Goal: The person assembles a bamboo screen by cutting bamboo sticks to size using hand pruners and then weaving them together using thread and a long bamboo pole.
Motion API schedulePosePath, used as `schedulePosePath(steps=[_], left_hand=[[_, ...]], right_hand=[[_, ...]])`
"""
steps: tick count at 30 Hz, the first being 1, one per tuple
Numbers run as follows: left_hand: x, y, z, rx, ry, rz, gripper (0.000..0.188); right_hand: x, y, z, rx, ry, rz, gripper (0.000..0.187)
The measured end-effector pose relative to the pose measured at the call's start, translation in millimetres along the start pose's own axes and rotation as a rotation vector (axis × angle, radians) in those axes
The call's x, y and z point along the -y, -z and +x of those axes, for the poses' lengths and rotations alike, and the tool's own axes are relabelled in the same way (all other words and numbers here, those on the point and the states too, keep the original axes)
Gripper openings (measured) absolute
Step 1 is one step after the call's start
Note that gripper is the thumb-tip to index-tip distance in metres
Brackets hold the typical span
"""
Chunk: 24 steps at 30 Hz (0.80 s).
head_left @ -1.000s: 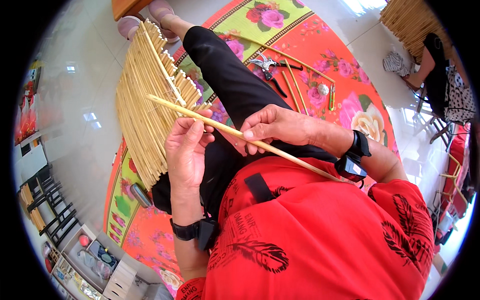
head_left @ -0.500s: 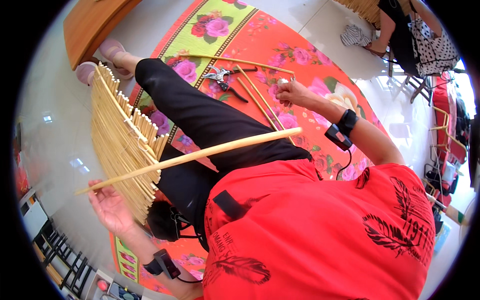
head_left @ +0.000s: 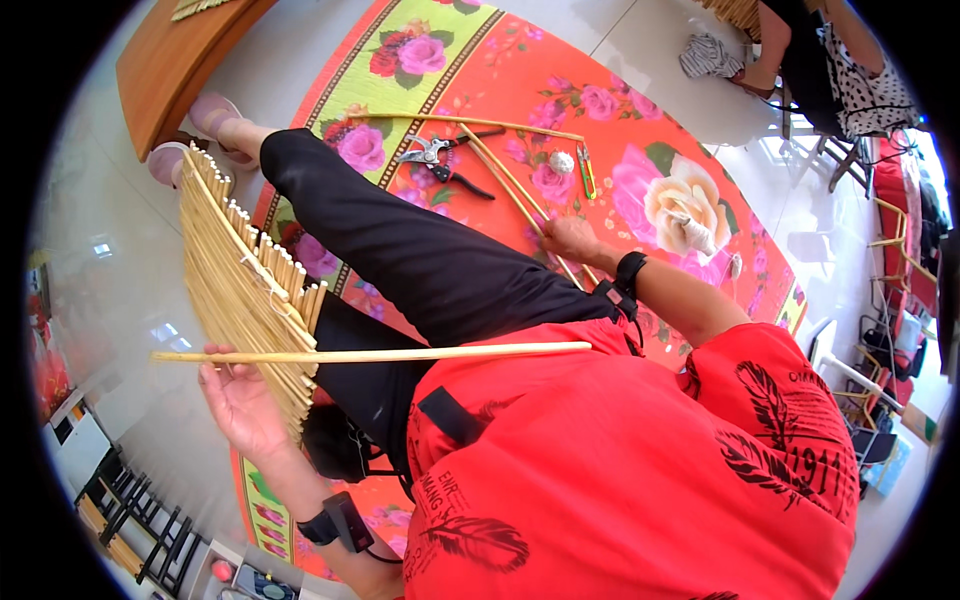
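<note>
A long pale yellow stick (head_left: 450, 353) lies almost level across my lap. My left hand (head_left: 245, 405) grips it close to its left end, fingers curled around it. By my left knee, a woven panel of many similar sticks (head_left: 225, 290) leans with its cut ends stepped. On the mat, my right hand (head_left: 572, 242) is closed at a pair of thinner sticks (head_left: 505, 178), its fingertips on one of them. Farther off lie pruning shears (head_left: 432, 152) with black handles, a white ball of thread (head_left: 562, 161), green-handled thread snips (head_left: 587, 178) and another stick (head_left: 460, 119).
A red floral mat (head_left: 600, 65) covers the floor under my legs. Beyond my feet stands a wooden table (head_left: 180, 70). Another person's legs (head_left: 790, 60) and a stool (head_left: 840, 165) are at the far right. Black folding stools (head_left: 135, 530) stand at the lower left.
My right hand has moved from the thread ball and snips, now uncovered, back toward me to the thinner sticks. The stick in my left hand has swung from slanted to nearly level.
</note>
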State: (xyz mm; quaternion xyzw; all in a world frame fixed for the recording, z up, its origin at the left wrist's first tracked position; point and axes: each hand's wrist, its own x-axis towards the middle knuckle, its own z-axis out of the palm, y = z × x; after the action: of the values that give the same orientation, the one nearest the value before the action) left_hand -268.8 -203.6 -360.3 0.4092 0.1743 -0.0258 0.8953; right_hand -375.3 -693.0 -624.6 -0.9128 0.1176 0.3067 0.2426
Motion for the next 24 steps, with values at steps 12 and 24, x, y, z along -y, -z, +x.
schedulePosePath(steps=[12, 24], left_hand=[[30, -27, -1, -0.021, -0.008, 0.111, 0.031], [57, -68, -8, 0.047, 0.047, 0.181, 0.011]], right_hand=[[11, 84, -7, 0.391, 0.181, 1.083, 0.02], [131, 159, -38, 0.528, 0.441, 0.981, 0.017]])
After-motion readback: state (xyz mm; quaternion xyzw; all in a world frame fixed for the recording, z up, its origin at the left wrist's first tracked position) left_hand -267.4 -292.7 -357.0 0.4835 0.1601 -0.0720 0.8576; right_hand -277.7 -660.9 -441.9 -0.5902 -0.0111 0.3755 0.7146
